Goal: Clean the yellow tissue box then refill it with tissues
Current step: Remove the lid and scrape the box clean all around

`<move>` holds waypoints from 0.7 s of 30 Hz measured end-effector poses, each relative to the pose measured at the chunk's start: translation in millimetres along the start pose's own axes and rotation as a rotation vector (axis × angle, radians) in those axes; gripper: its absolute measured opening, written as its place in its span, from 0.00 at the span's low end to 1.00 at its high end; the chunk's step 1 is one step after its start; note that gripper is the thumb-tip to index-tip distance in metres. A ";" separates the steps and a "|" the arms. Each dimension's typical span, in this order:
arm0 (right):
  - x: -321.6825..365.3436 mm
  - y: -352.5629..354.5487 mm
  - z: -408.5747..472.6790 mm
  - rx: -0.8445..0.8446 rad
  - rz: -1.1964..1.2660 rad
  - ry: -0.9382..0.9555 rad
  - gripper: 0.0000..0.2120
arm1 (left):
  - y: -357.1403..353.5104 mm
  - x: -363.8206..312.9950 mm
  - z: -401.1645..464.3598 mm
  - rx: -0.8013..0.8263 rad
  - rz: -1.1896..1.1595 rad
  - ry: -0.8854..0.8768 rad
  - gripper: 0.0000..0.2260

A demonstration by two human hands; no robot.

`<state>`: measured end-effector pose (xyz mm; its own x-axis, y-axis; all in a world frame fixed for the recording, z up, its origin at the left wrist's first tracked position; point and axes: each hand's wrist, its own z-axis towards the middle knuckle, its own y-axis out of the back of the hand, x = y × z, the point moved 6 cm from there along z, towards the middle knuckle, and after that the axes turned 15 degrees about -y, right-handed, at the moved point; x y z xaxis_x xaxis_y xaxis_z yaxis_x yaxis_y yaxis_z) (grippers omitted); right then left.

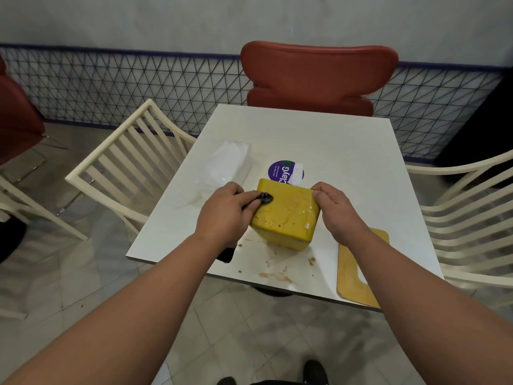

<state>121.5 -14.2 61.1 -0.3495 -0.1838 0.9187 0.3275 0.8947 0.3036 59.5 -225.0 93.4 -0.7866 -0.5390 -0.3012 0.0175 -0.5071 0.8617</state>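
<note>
I see the left hand [226, 211] pinching a dark cloth [262, 198] on the yellow tissue box [288, 215], right hand [334, 204] gripping its edge, "ClayGo" sticker [281, 170] behind

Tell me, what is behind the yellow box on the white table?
Behind the yellow plastic tissue box lies a round purple sticker with a small white piece beside it. The box hides the sticker's near edge.

The single camera sat on my head and looked forward and down across the worktop [319, 140]. Its wide lens bent the edges. My forearms ran in from the near corners to my hands close below the lens. Far off, the view reached a red chair [316, 76] and the wall; near, the floor and my shoes [313, 373].
</note>
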 end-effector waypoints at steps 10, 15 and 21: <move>0.4 -1.8 -0.1 0.004 -0.017 0.013 0.11 | -8.2 -15.2 -57.8 -0.133 0.025 0.000 0.16; 0.0 -2.5 -0.2 0.012 -0.016 0.011 0.11 | -23.6 -55.0 -51.2 -0.131 0.034 -0.088 0.14; -1.5 -1.5 -0.2 0.014 -0.028 0.009 0.11 | -12.3 -37.2 -52.8 -0.201 0.094 -0.019 0.15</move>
<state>121.7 -15.4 59.4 -0.3506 -0.2126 0.9121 0.3051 0.8948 0.3259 121.2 -234.3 72.4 -0.7875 -0.5780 -0.2141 0.2123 -0.5804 0.7862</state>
